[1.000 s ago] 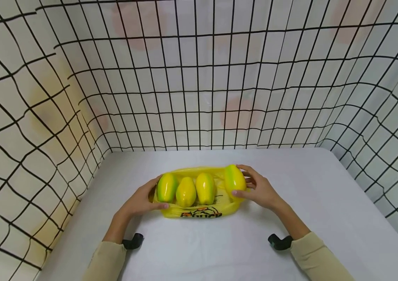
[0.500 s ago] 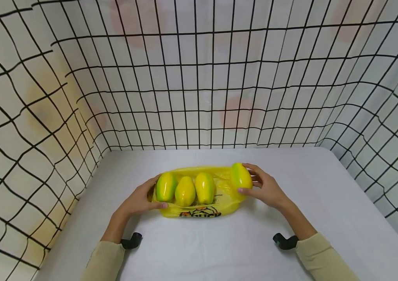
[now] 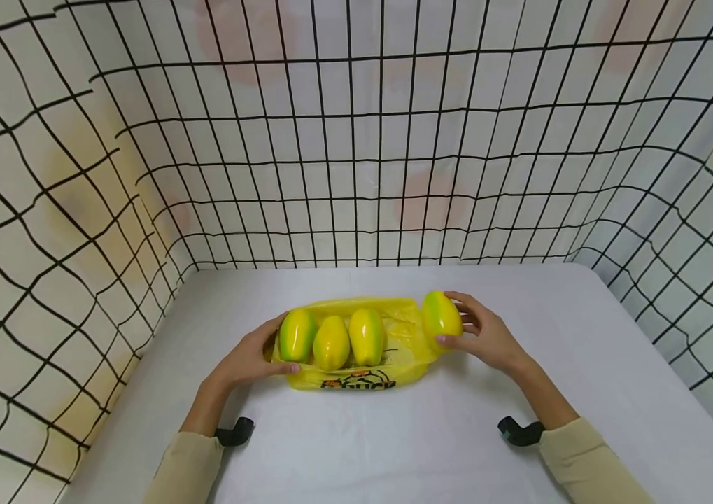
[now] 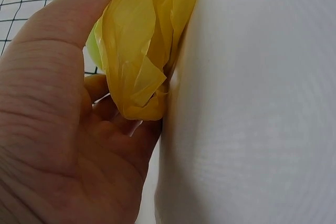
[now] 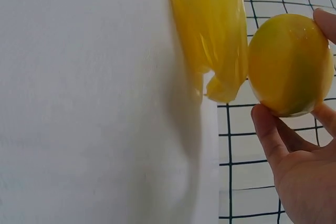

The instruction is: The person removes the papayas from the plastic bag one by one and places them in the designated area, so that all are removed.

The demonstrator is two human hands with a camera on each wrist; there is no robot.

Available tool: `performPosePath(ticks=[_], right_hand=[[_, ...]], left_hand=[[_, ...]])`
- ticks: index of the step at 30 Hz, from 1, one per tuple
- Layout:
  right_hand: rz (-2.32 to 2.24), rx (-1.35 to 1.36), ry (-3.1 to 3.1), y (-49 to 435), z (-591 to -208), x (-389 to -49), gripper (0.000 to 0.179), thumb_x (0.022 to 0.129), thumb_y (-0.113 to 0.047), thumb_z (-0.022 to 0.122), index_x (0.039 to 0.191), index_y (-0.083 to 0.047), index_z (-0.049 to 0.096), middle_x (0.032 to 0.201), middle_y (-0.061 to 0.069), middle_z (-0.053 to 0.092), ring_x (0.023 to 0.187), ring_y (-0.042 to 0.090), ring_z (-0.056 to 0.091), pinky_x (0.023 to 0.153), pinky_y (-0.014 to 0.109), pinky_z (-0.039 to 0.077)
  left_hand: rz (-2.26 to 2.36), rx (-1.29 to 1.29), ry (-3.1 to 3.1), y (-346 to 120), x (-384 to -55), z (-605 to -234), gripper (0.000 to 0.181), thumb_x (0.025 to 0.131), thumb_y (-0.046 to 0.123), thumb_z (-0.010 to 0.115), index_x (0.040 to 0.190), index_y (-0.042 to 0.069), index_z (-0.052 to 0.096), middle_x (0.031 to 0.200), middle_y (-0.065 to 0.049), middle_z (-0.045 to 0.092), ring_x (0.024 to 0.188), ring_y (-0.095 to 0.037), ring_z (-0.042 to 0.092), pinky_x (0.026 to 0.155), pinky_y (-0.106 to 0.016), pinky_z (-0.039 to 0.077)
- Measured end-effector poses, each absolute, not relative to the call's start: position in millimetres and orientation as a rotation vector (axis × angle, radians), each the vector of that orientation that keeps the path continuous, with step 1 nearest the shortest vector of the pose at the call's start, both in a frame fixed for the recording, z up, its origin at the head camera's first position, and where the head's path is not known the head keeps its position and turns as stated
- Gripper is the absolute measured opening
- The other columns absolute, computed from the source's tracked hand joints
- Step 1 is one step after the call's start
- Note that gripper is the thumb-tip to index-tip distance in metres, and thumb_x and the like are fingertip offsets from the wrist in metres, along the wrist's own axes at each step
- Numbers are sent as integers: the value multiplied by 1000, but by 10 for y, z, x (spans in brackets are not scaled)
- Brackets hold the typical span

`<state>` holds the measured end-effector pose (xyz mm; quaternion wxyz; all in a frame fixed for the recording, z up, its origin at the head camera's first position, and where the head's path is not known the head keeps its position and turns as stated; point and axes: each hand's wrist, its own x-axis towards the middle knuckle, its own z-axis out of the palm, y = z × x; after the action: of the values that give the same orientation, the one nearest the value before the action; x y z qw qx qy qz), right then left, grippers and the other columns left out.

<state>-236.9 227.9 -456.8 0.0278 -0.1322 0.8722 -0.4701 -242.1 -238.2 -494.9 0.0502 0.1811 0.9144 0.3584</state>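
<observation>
A yellow plastic bag (image 3: 365,374) lies flat on the white table (image 3: 394,448) with three yellow-green mangoes (image 3: 331,341) in a row on it. My left hand (image 3: 249,360) cups the leftmost mango (image 3: 297,334) and the bag's left end (image 4: 139,51). My right hand (image 3: 488,339) holds a fourth mango (image 3: 441,318) just off the bag's right edge, lifted a little; in the right wrist view that mango (image 5: 289,64) sits between thumb and fingers, beside the bag's end (image 5: 210,30).
White walls with a black grid (image 3: 356,140) close the table in at the back, left and right. Bare table lies in front of the bag and to its right.
My right hand has carried the fourth mango to the right, off the bag's right end. The left hand and the three mangoes have stayed put.
</observation>
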Motion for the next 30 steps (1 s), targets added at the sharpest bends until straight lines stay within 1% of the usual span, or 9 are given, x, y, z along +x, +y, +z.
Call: performPosePath(ticks=[9, 15, 22, 25, 30], right_hand=[[-1411, -368, 2721, 2418, -4558, -2378, 83, 78, -47, 78, 147, -37, 34, 145, 12, 45, 120, 33, 54, 103, 55, 46], [-1367, -318, 2751, 2508, -4564, -2401, 85, 78, -49, 77, 149, -36, 31, 146, 13, 43, 121, 34, 53, 102, 58, 45], [-1356, -310, 2745, 2579, -4619, -2410, 85, 80, -46, 77, 150, -32, 31, 146, 18, 43, 119, 37, 54, 97, 54, 50], [-1337, -272, 2737, 2594, -4653, -2408, 85, 80, -50, 76, 150, -32, 30, 146, 19, 43, 119, 36, 54, 96, 51, 51], [-1297, -237, 2725, 2623, -4714, -2401, 86, 81, -50, 74, 151, -30, 29, 147, 20, 42, 118, 37, 55, 94, 47, 53]], left_hand=[[1106, 579, 2782, -2388, -2423, -4947, 111, 66, 63, 80, 155, 30, 22, 155, 6, 35, 141, -21, 37, 115, -52, 33], [1130, 572, 2769, -2387, -2449, -4946, 110, 66, 60, 81, 154, 32, 22, 155, 8, 34, 140, -20, 37, 115, -52, 33], [1132, 578, 2771, -2376, -2453, -4936, 110, 66, 61, 81, 154, 33, 21, 155, 10, 33, 139, -18, 37, 115, -52, 32], [1140, 575, 2765, -2373, -2440, -4930, 110, 66, 60, 82, 154, 33, 21, 155, 10, 33, 139, -19, 37, 115, -52, 33], [1159, 559, 2745, -2373, -2418, -4932, 110, 66, 57, 83, 154, 32, 21, 155, 9, 32, 139, -19, 38, 115, -52, 33]])
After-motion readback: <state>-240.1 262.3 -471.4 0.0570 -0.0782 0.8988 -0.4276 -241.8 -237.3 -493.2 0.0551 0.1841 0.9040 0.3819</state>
